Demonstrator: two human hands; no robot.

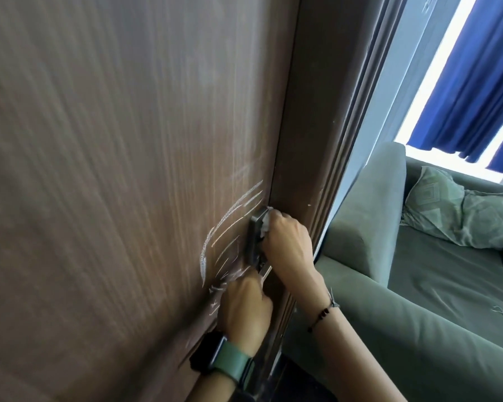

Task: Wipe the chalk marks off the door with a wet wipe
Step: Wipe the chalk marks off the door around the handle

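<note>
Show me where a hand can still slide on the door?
Free: the wide bare door left of and above the chalk. Crowded: by the lock, where the right hand presses a wipe and the left hand sits just below.

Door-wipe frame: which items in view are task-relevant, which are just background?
Job: door; chalk marks; wet wipe bunched in the right hand; left hand at the door handle.
Background: green sofa; patterned cushion; blue curtain.
</note>
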